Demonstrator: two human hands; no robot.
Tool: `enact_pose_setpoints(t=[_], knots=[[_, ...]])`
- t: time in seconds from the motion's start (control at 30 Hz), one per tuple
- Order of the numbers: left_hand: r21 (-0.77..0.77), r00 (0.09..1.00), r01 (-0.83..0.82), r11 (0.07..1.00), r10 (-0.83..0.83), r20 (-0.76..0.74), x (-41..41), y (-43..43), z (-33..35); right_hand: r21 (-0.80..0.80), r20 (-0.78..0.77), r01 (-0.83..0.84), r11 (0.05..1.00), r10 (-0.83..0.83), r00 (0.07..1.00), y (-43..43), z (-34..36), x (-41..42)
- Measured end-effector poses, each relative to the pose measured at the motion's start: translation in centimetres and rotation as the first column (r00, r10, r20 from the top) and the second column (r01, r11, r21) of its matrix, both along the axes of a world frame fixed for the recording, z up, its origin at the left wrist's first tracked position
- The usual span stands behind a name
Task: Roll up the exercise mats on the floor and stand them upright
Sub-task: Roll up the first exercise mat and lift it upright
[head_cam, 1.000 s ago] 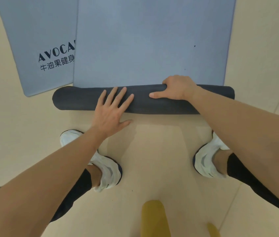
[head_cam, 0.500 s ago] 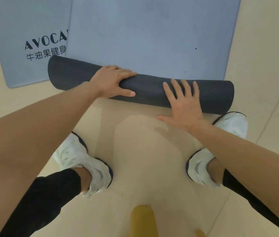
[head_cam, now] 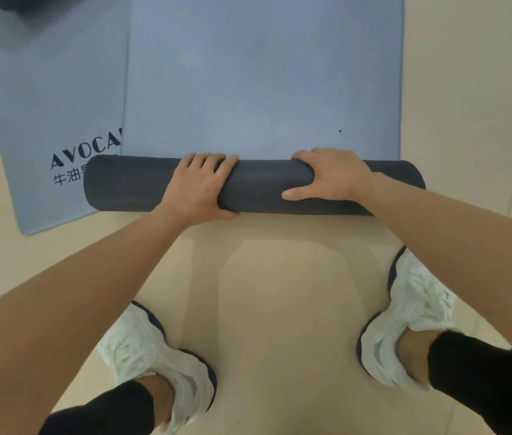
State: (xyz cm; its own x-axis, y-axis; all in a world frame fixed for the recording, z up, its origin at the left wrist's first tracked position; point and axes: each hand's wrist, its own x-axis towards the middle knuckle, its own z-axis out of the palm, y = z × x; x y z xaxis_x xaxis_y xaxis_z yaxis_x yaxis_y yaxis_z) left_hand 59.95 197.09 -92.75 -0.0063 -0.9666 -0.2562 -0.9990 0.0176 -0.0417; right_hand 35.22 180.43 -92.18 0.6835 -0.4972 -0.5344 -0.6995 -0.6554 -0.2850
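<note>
At the bottom of the frame my white trainers point(head_cam: 160, 362) straddle the bare beige floor point(head_cam: 279, 277). Just above centre, my left hand point(head_cam: 200, 188) and right hand point(head_cam: 330, 177) each wrap the dark grey roll of foam mat point(head_cam: 264, 188), fingers curled over its far side, thumbs on the near face. I'd push evenly with both hands so the ends wind flush; the roll's left end overlaps the blue lettered mat point(head_cam: 47, 105) at the left of the frame. The flat blue unrolled stretch point(head_cam: 264, 73) fills the upper middle, so I judge most rolling remains
</note>
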Motion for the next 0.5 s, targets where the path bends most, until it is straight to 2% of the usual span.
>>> enact_pose_setpoints(t=[0.07, 0.17, 0.23, 0.37, 0.5], knots=[[0.045, 0.999, 0.019, 0.999, -0.018, -0.027, 0.3, -1.5, 1.1, 0.021, -0.009, 0.015, 1.000, -0.015, 1.000, -0.5, 0.4, 0.4], [0.045, 0.998, 0.052, 0.998, -0.051, -0.025, 0.6, -2.1, 2.2, -0.202, 0.097, 0.025, 0.979, -0.005, 0.995, 1.2, 0.8, -0.7], [0.018, 0.998, 0.054, 0.998, -0.053, -0.045, 0.5, -1.4, 2.7, -0.307, 0.155, -0.009, 0.952, 0.060, 0.986, 3.5, 1.1, -1.8], [0.024, 0.998, 0.047, 0.999, -0.046, -0.036, -0.9, 0.0, 4.3, -0.430, 0.092, -0.096, 0.898, 0.150, 0.984, 7.2, 1.5, -3.4], [0.114, 0.995, -0.007, 0.993, 0.019, -0.100, -3.1, 0.8, 6.5, -0.470, 0.112, -0.045, 0.881, 0.110, 0.988, 9.6, 2.7, -5.4]])
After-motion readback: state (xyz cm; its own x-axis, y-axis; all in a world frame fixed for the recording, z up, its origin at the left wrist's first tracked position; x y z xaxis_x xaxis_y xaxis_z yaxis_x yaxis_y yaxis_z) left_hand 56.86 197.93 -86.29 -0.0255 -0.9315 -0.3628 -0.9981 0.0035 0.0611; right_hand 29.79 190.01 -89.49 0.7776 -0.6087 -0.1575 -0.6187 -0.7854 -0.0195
